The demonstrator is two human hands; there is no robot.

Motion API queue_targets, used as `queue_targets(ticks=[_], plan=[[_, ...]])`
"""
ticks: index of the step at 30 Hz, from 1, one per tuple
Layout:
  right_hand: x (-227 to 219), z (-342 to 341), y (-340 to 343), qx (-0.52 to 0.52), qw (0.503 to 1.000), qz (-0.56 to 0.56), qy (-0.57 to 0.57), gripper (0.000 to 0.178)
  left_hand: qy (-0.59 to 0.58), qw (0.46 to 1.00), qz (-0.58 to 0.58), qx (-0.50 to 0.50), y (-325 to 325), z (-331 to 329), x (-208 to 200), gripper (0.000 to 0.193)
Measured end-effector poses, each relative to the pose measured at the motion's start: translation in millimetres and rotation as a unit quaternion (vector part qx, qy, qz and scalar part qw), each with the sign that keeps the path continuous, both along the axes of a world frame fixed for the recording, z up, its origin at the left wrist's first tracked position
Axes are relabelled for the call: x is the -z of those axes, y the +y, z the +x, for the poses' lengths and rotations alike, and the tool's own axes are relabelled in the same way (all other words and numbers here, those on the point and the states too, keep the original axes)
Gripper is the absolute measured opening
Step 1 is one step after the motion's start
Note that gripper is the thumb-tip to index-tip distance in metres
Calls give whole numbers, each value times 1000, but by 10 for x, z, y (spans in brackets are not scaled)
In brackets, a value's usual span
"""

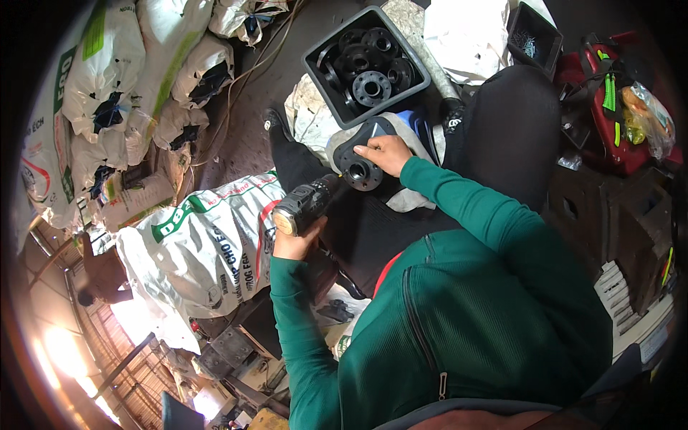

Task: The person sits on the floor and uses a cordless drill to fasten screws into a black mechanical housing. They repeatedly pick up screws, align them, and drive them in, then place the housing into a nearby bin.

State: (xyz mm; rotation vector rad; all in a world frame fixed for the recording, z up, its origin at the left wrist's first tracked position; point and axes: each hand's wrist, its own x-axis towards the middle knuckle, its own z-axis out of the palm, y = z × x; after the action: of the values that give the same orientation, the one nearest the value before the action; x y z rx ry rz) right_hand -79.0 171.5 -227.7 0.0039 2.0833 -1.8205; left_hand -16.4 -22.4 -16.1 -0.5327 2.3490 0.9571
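My left hand (294,245) is wrapped round the grip of a dark cordless drill (307,203). The drill points up and to the right, its front end close beside a black round flange (358,175) with a raised centre hub and small holes. I cannot tell whether its tip touches. My right hand (388,153) is closed on the flange's upper right edge, thumb on its face. Beneath the flange lies a dark rounded plate (365,134) on a light support between my legs.
Ahead stands a grey bin (390,106) with several black flanges (371,88). A small black tray (534,43) holds loose screws. At right is a red bag (609,136). White printed sacks (208,244) fill the left side. A cable (247,75) runs along the floor.
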Motion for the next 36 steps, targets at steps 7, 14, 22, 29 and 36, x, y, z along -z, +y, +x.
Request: queue_targets(ticks=[7,14,22,29,36], plan=[[112,125,76,16,991,99,85,50,98,983,-10,153,-121,-100,207,43],[165,138,74,33,985,123,117,43,66,985,-13,160,-121,-207,299,40],[212,152,60,20,988,123,96,42,103,980,-16,168,-38,-231,346,40],[241,105,76,1,985,119,124,44,171,974,24,144,66,-206,205,38],[160,-1,246,76,992,-35,-91,29,204,964,18,171,17,275,-206,37]])
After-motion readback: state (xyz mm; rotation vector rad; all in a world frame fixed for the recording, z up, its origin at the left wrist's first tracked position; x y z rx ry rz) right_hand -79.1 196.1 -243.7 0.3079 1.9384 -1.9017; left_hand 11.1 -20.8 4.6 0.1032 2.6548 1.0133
